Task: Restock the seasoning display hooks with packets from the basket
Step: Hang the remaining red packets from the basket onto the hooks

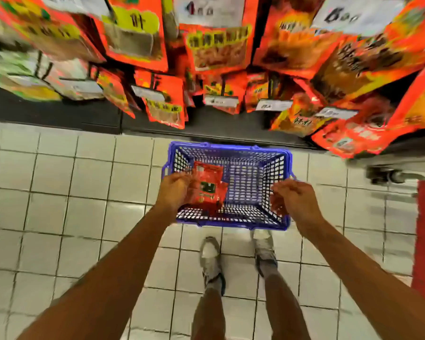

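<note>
Item, our left hand point(173, 188): fingers curled round the left edge of a small red foil seasoning packet point(207, 187) with a dark label, held at frame centre over the basket; item, our right hand point(292, 196): fingers loosely curled, gripping nothing we can see, over the basket's right rim; item, blue plastic lattice shopping basket point(245, 177): on the pale tiled floor point(59, 192) at centre, just ahead of our two grey shoes point(210, 256); item, red and orange hanging seasoning packets point(216, 49): crowded across the top of the frame, blurred, white price tags point(220, 101) among them.
</note>
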{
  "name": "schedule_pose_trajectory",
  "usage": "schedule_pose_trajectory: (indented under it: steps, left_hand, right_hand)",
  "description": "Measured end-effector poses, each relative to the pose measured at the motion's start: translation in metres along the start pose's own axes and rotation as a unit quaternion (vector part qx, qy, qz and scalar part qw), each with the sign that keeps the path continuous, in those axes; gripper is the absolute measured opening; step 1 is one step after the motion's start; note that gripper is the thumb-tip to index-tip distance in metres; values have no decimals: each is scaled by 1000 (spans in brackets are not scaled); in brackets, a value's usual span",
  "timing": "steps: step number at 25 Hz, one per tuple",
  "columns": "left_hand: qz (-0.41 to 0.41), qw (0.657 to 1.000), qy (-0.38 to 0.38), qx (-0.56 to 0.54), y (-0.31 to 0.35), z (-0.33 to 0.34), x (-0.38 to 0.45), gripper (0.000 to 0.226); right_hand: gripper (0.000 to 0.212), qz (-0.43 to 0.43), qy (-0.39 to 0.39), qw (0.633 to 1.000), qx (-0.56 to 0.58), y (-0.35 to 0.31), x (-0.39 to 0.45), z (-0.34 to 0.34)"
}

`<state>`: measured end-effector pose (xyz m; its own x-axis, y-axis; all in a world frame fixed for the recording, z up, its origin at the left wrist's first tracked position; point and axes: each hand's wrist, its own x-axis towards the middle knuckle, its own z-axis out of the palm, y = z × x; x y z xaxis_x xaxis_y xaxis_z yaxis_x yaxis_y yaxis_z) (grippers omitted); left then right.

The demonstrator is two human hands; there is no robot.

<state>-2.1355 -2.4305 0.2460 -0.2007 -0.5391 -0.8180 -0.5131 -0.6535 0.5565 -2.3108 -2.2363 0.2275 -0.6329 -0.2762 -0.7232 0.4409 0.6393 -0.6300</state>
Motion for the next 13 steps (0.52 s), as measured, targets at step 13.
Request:
schedule_pose_trajectory:
  steps: [13]
  left_hand:
    - [11,828,-41,560,-263,28,331,42]
  right_hand:
    - [46,-295,-259,629,-671,303,296,177]
